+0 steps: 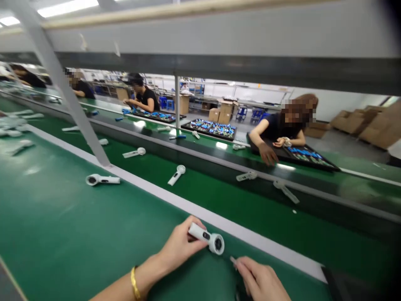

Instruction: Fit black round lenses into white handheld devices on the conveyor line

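My left hand (180,242) is closed around the handle of a white handheld fan (216,243), whose round head with a black centre points to the right. A dark oval panel sits on its handle. Just right of the fan head, my right hand (263,278) pinches a small pale piece (233,260), too blurred to name, apart from the fan. A dark object under the right hand is mostly hidden. On the green bench (78,234), to the left, lies another white fan (102,180).
Beyond a pale strip (163,196), a green conveyor belt (200,190) carries several white fan bodies (177,174). Across it, a person (266,129) reaches over the belt beside a black tray (326,166) of blue parts. A slanted post (67,92) rises on the left.
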A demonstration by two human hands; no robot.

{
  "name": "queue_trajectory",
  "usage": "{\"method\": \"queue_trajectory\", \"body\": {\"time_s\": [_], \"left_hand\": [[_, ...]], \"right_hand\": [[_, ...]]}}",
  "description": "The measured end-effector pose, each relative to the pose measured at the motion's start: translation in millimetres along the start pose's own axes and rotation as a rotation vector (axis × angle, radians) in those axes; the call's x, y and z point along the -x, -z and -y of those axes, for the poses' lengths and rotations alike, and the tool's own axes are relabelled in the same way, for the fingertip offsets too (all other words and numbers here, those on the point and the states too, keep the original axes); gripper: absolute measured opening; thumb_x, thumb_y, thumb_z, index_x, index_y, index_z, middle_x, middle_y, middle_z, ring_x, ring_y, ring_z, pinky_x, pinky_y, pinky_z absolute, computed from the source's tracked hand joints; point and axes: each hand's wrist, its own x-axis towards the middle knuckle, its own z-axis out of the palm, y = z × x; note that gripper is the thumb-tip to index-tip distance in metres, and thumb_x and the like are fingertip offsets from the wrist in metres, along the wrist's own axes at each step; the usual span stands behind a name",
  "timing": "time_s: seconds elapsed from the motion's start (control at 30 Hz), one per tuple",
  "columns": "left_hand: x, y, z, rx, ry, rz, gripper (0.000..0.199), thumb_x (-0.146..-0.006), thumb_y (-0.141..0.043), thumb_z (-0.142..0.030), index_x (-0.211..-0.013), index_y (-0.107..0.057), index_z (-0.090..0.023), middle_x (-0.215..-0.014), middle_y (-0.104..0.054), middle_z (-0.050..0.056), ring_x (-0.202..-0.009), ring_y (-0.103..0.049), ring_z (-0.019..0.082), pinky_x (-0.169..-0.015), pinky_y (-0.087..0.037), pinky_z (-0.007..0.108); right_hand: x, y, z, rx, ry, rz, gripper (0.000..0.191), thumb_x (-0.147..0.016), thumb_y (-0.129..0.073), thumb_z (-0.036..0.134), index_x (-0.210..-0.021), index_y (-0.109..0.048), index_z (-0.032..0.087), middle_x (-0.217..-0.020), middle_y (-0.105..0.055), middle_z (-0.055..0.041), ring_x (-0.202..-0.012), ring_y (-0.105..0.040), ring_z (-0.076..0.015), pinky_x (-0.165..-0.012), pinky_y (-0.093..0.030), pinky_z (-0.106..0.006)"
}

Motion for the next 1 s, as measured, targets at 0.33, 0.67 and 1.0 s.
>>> {"method": "queue_trajectory", "body": {"time_s": [0.33,0.67,1.0], "left_hand": [[17,38.9,-22,-0.898,-0.058,0.078,0.066,-0.071,-0.072,-0.034,-0.129,-0.042,-0.026,-0.14,-0.04,0.009,-0.128,-0.037,0.029,-0.103,-0.032,0.045],[-5,-15.8,-12,-1.003,-0.233,0.206,0.05,-0.074,-0.074,-0.032,-0.116,-0.05,-0.021,-0.104,-0.057,0.004,-0.094,-0.056,0.021,-0.084,-0.046,0.034],[7,-31.4,-17,-1.009,-0.129,0.198,0.043,-0.081,-0.065,-0.029,-0.118,-0.044,-0.025,-0.111,-0.052,0.003,-0.086,-0.061,0.021,-0.07,-0.051,0.033]], "right_hand": [[-16,9,20,-0.078,-0.03,0.006,0.033,-0.093,-0.032,0.04,-0.078,-0.057,0.026,-0.07,-0.063,0.0005,-0.067,-0.055,-0.0181,-0.06,-0.031,-0.026],[-33,4,40,0.202,0.021,-0.02,0.031,-0.094,-0.034,0.03,-0.077,-0.059,0.024,-0.073,-0.069,-0.0029,-0.07,-0.063,-0.0199,-0.056,-0.028,-0.026],[-27,8,47,0.462,0.025,-0.053,0.032,-0.092,-0.033,0.024,-0.08,-0.063,0.023,-0.07,-0.07,-0.0066,-0.066,-0.066,-0.0241,-0.052,-0.025,-0.029]]}}
